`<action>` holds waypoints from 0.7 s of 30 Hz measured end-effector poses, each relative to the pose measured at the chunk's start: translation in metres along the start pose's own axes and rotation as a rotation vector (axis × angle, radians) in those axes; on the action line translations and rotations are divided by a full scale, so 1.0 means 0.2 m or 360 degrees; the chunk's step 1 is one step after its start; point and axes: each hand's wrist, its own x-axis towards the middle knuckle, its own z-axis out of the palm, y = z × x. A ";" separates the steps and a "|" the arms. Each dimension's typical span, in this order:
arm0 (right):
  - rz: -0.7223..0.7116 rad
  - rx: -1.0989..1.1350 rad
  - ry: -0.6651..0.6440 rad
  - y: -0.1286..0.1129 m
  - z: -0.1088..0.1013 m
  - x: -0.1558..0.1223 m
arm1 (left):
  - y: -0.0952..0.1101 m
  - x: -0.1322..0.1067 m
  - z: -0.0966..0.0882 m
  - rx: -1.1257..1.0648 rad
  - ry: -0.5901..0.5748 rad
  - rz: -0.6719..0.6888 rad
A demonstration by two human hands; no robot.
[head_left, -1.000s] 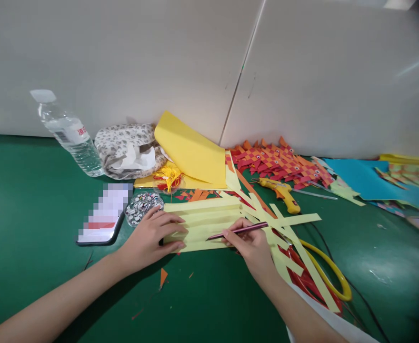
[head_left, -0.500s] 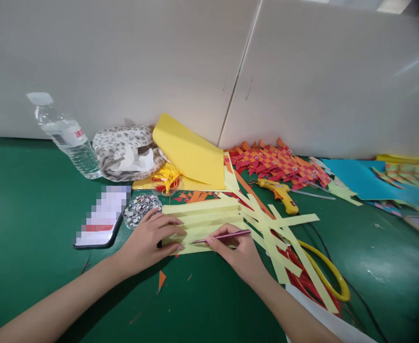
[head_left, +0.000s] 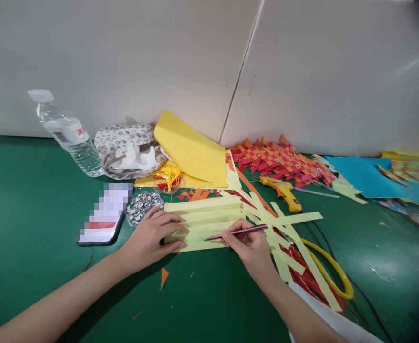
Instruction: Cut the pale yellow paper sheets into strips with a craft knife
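Note:
A pale yellow sheet of paper [head_left: 204,219] with crosswise folds lies on the green table in front of me. My left hand [head_left: 159,234] rests flat on its left end, fingers spread. In my right hand [head_left: 247,240] is a slim dark pink pen [head_left: 245,231], pinched between thumb and fingers, its tip at the paper near the lower middle. Beside the left fingers stands a clear round dish of googly eyes [head_left: 140,209]. Cut pale yellow paper strips [head_left: 283,257] cross one another to the right of my right hand.
A phone [head_left: 104,216] lies at the left, with a water bottle [head_left: 75,140] behind it. Along the wall are a patterned cloth pouch [head_left: 124,136], yellow paper [head_left: 197,152] and woven red-orange paper fish [head_left: 277,159]. A yellow glue gun [head_left: 283,190] and yellow-handled scissors [head_left: 333,271] lie right.
My right hand has slid the pen to the right along the paper. My left hand stays on the sheet's left end. The whole view has shifted slightly.

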 end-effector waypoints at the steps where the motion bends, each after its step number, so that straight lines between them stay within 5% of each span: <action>1: 0.0000 0.0003 0.0013 0.01 0.00 0.00 | 0.00 0.00 0.00 -0.0001 0.0002 -0.0001; 21: 0.0039 -0.0114 -0.0263 -0.04 0.06 -0.01 | 0.00 0.00 0.00 0.0021 0.0021 0.0031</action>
